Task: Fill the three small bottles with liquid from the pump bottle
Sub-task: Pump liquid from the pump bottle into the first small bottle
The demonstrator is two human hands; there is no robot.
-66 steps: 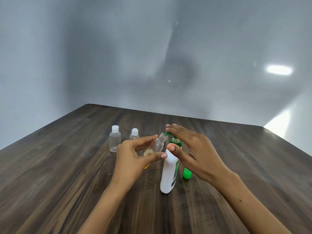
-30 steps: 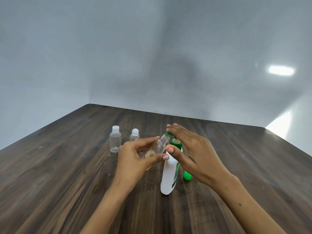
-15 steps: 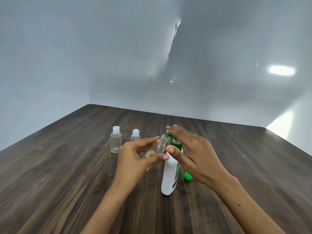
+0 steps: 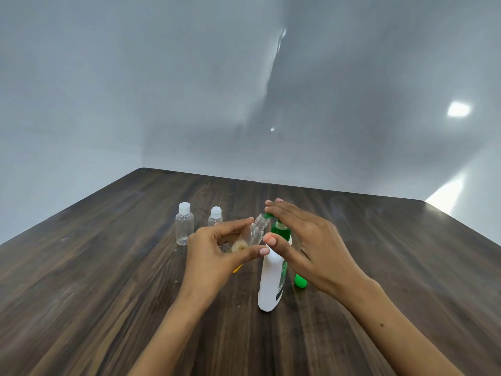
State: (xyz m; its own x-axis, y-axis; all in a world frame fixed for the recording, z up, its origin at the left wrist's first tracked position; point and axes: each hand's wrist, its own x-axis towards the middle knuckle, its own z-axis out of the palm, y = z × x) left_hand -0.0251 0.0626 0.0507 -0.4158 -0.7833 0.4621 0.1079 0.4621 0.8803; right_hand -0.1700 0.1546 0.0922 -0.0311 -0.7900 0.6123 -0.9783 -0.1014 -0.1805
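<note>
My left hand (image 4: 214,253) grips an uncapped clear small bottle (image 4: 254,233), tilted with its open neck up against the green nozzle of the pump bottle (image 4: 271,278). A little pale liquid lies in the bottle's lower end. The white pump bottle stands upright on the table. My right hand (image 4: 306,240) lies over its green pump head, fingers straight on top and thumb beside the bottle's neck. Two other clear small bottles stand capped behind: one (image 4: 184,225) at the left, one (image 4: 215,217) partly hidden by my left hand.
The dark wooden table (image 4: 108,280) stretches out to grey walls at the back. A small green cap (image 4: 300,280) lies on the table just right of the pump bottle. A bit of something yellow (image 4: 237,268) peeks out under my left hand.
Almost nothing has moved. Both hands stay at the pump bottle, with the small bottle held at the nozzle throughout.
</note>
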